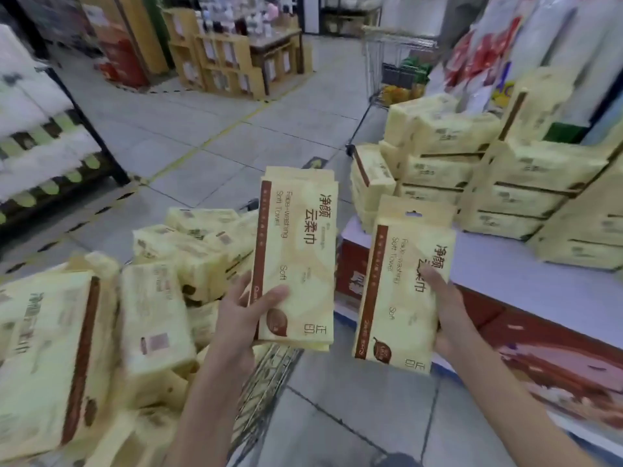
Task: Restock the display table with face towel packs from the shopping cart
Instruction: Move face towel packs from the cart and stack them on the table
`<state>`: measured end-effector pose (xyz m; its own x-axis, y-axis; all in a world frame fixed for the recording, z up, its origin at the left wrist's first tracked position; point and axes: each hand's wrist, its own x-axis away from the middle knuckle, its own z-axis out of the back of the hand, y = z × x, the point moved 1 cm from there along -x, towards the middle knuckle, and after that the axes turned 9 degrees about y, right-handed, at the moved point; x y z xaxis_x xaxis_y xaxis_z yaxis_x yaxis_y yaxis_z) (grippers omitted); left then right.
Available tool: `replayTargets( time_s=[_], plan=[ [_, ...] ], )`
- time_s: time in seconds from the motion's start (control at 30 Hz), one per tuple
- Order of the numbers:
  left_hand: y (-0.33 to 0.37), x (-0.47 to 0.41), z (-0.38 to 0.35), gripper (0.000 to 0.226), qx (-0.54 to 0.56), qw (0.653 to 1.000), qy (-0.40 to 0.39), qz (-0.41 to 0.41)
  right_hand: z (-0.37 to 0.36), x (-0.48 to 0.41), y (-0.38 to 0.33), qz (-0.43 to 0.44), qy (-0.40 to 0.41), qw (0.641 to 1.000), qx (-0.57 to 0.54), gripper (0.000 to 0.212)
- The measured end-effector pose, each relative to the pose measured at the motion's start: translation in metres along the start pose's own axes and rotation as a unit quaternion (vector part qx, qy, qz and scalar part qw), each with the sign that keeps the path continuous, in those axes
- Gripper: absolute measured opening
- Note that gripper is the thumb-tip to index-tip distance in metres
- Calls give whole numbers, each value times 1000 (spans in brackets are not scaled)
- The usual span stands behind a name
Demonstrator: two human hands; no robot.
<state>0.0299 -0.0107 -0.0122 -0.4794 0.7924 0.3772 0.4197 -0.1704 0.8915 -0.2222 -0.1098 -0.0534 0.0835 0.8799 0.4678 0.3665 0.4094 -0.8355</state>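
Left pack [298,237], right pack [404,298] upright, held; loose packs [158,315] heaped in cart [269,375]; stacked packs [438,163] on table [505,274].

**Shop aisle: tiled floor, stocked racks**

Pale grey floor tiles [188,106] run the length of the aisle, crossed by a yellow line [207,143] and edged at the left with black-and-yellow tape [101,210]. A black metal rack [91,129] on the left holds white bulk packs [30,106]. Wooden display stands [229,62] stand at the back. Hanging bagged goods [539,38] fill the right side. The light is even.
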Motion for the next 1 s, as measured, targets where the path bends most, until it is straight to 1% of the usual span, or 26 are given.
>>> replayTargets(
  time_s=[0.03, 0.07, 0.13, 0.17, 0.2, 0.23, 0.27, 0.37, 0.4, 0.47, 0.5, 0.6, 0.7, 0.77, 0.83, 0.9, 0.93, 0.97, 1.0],
  plan=[
    [-10, 2, -11, 76, -9, 1000, -19, 9, 22, 5, 3, -4, 22, 1000, -9, 73],
    [-21, 5, -23, 70, -17, 999, -35, 20, 43, 11, 6, -9, 45, 999, -16, 82],
    [-43, 11, -47, 56, -44, 995, -70, 47, 88, 24, 15, -17, 100, 994, -31, 110],
    [-55, 15, -60, 52, -62, 992, -89, 59, 112, 32, 20, -17, 125, 991, -52, 115],
    [-68, 20, -73, 51, -81, 988, -107, 72, 135, 43, 23, -17, 149, 986, -73, 114],
    [-80, 25, -87, 51, -100, 983, -128, 83, 156, 55, 26, -21, 172, 981, -86, 109],
    [-93, 33, -102, 54, -118, 977, -149, 96, 177, 67, 30, -28, 197, 974, -108, 100],
    [-131, 65, -151, 59, -166, 954, -207, 141, 242, 111, 45, -36, 244, 952, -184, 58],
    [-145, 79, -167, 57, -177, 946, -225, 155, 264, 126, 50, -34, 261, 942, -206, 49],
    [-173, 111, -199, 55, -202, 928, -260, 175, 306, 157, 59, -27, 307, 919, -244, 41],
    [-187, 127, -214, 57, -214, 919, -276, 183, 327, 171, 65, -26, 331, 907, -260, 42],
    [-230, 176, -249, 57, -247, 893, -316, 206, 384, 207, 80, -33, 394, 867, -302, 54],
    [-269, 212, -272, 58, -273, 871, -341, 224, 428, 228, 87, -31, 428, 840, -331, 55],
    [-291, 235, -286, 64, -291, 857, -355, 235, 460, 239, 88, -27, 443, 826, -348, 59],
    [-307, 251, -297, 66, -303, 846, -363, 247, 487, 243, 83, -21, 457, 816, -352, 73],
    [-320, 263, -308, 55, -314, 839, -362, 257, 512, 243, 72, -6, 465, 812, -354, 88],
    [-326, 268, -314, 49, -320, 837, -358, 262, 524, 242, 64, 2, 463, 811, -357, 89],
    [-333, 272, -321, 47, -330, 835, -352, 264, 537, 239, 57, 10, 462, 809, -362, 82],
    [-339, 275, -329, 45, -338, 833, -349, 265, 550, 236, 49, 15, 460, 807, -369, 67]
  ],
)
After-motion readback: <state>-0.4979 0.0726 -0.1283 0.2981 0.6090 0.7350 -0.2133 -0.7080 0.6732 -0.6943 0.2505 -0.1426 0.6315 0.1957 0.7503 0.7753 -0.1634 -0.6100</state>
